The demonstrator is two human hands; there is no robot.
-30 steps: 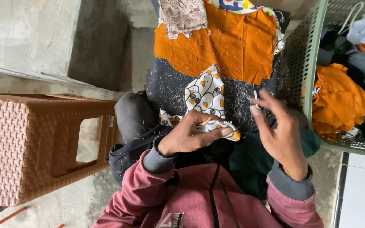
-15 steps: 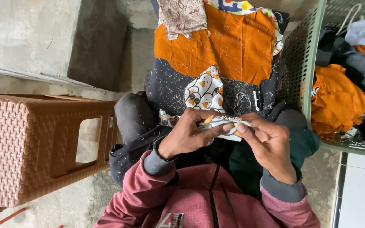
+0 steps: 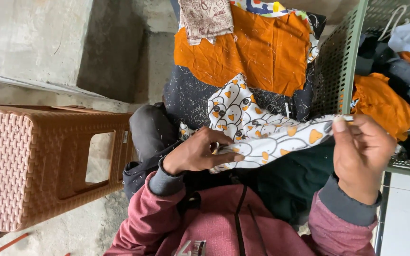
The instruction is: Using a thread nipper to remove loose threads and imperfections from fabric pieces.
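So the left hand is pinching one end of a white printed cloth strip, fingers curled shut on it over the lap, and the right hand is gripping the other end between thumb and fingertips, right by the basket's edge. The strip is thin, soft cotton-looking stuff with orange and black shapes on it, and it's hanging a bit slack between the two hands. Underneath, a crumpled orange fabric is lying on a dark speckled cloth covered in thread bits. A green perforated plastic basket full of clothes is sitting tight on the right, so not much room there. A brown woven-pattern plastic stool is standing on the left, with bare concrete floor beyond it.
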